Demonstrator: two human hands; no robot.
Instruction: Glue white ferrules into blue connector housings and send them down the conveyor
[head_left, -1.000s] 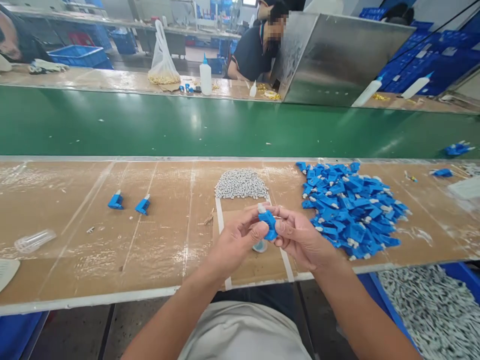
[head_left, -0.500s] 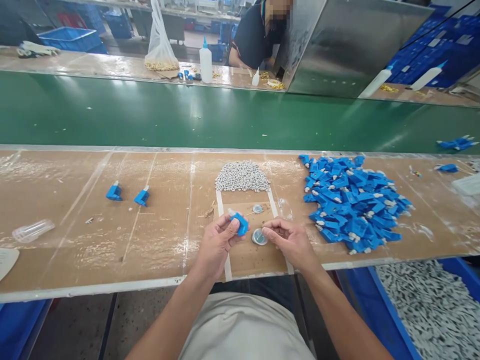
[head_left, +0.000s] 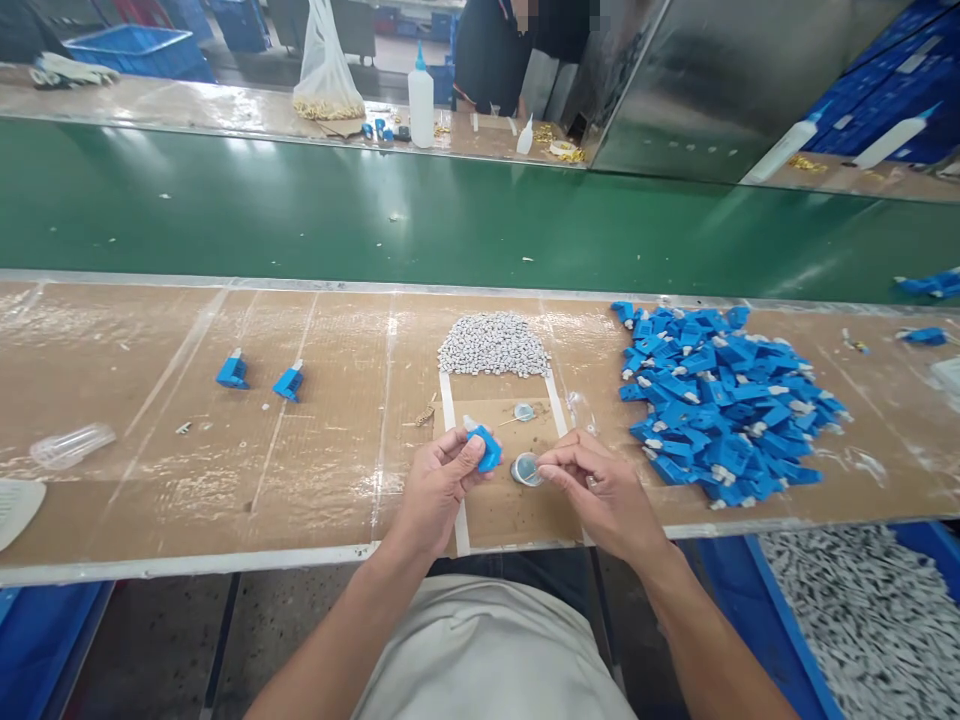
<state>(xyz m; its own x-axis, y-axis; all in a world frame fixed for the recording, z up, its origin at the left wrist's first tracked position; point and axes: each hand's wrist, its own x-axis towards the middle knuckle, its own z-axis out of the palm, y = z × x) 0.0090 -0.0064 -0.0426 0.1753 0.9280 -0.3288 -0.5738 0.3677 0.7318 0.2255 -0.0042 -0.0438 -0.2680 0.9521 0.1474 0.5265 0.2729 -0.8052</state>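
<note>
Between the thumb and fingers of my left hand [head_left: 444,482] is a small blue plastic piece [head_left: 486,450] with a whitish tip, held above the table. My right hand [head_left: 596,490] has thumb and forefinger pinched together at the rim of a small round cup [head_left: 526,469] with greyish content. Whatever thin thing that pinch holds is too small to make out. Just beyond the cup lies a small round disc [head_left: 523,411] with a thin stick beside it. Farther back is a heap of small grey-white pieces [head_left: 493,344].
To the right spreads a large pile of blue pieces [head_left: 727,400]. Two blue pieces [head_left: 289,381] and a clear plastic cup [head_left: 73,446] lie on the left. Behind the table runs a green belt [head_left: 315,220]; a person [head_left: 491,60] is beyond it. A blue bin [head_left: 795,640] sits lower right.
The view has shifted slightly. My left hand keeps its hold on the blue piece, and my right hand stays pinched beside the cup. The person across the belt has changed posture.
</note>
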